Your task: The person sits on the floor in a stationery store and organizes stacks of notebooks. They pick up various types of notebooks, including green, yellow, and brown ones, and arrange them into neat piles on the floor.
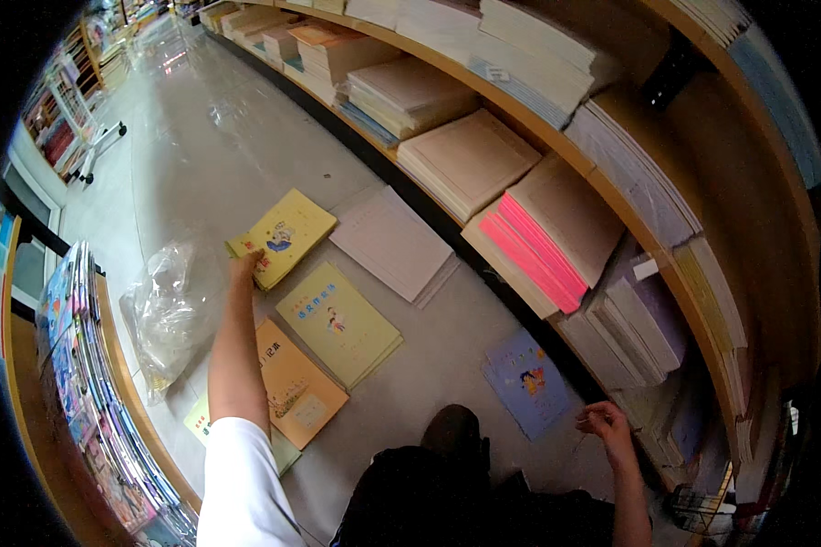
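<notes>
My left hand (248, 263) grips the near left corner of a small stack of yellow exercise books (291, 236) on the floor. Beside it lie a stack of pale paper booklets (393, 243) and yellow-green exercise books (339, 325). An orange notebook (304, 383) lies partly behind my left forearm, over a green-edged booklet. My right hand (603, 418) is raised near the bottom shelf, fingers loosely bent, with no book in it. Blue exercise books (530, 384) lie on the floor just left of it.
A crumpled clear plastic bag (167, 308) sits on the floor at left, near a rack of magazines (102, 396). Shelves (588, 161) of stacked paper and books, some pink-edged (533, 253), run along the right. My dark shoe (455, 431) is at bottom centre; a wheeled rack (89, 130) stands upper left.
</notes>
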A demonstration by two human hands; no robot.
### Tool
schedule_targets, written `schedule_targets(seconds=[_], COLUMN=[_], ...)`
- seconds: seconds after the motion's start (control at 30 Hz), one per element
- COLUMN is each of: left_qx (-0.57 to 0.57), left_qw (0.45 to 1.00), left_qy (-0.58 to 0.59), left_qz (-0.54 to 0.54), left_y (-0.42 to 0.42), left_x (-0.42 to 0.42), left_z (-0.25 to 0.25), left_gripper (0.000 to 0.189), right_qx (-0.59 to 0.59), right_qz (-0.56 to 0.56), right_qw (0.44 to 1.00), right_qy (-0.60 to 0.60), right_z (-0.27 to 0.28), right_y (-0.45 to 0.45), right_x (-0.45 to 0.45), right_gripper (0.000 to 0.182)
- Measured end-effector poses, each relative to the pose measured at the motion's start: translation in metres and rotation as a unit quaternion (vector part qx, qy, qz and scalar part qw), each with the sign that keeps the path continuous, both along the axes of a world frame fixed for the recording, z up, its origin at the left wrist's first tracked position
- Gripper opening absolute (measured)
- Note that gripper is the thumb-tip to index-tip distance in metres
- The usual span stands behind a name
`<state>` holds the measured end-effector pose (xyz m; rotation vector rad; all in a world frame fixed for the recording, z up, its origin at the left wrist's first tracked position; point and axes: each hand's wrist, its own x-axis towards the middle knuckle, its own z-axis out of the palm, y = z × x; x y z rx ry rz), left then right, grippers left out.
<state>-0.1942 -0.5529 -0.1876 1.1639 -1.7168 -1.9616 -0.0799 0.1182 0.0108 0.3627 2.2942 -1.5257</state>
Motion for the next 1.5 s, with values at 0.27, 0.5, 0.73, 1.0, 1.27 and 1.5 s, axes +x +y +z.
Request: schedule_targets(seconds=[0.27, 0.5, 0.73, 1.0, 1.27, 1.5], left_qx=[-0.596, -0.283, -0.235, -0.16, 0.166, 0.187], left_qw=[0.779, 0.829, 0.621, 0.62, 0.753, 0.737], left_qy=[-0.159, 0.128, 0.134, 0.121, 0.0, -0.033], left_qz=[-0.113, -0.465, -0.736, -0.758, -0.637, -0.649], left_y=[0.08, 0.334, 0.499, 0.555, 0.542, 0.561], left_x=[0.0, 0.114, 0.163, 0.157, 0.152, 0.153], left_z=[0.107, 0.257, 0.266, 0.233, 0.167, 0.141], left_gripper=[0.046, 0.039, 0.04, 0.04, 0.041, 0.047], right_qx=[0.199, 0.584, 0.502, 0.527, 0.554, 0.442], right_qz=[0.022, 0.01, 0.168, 0.212, 0.125, 0.195], right_qw=[0.978, 0.791, 0.831, 0.805, 0.791, 0.843], right_qy=[0.053, 0.182, 0.17, 0.173, 0.23, 0.238], right_z=[0.014, 0.033, -0.02, -0.012, 0.038, -0.005], right_y=[0.082, 0.151, 0.167, 0.177, 0.164, 0.155], right_x=[0.004, -0.039, -0.028, -0.02, -0.002, -0.003], right_gripper=[0.017, 0.038, 0.05, 0.026, 0.02, 0.025])
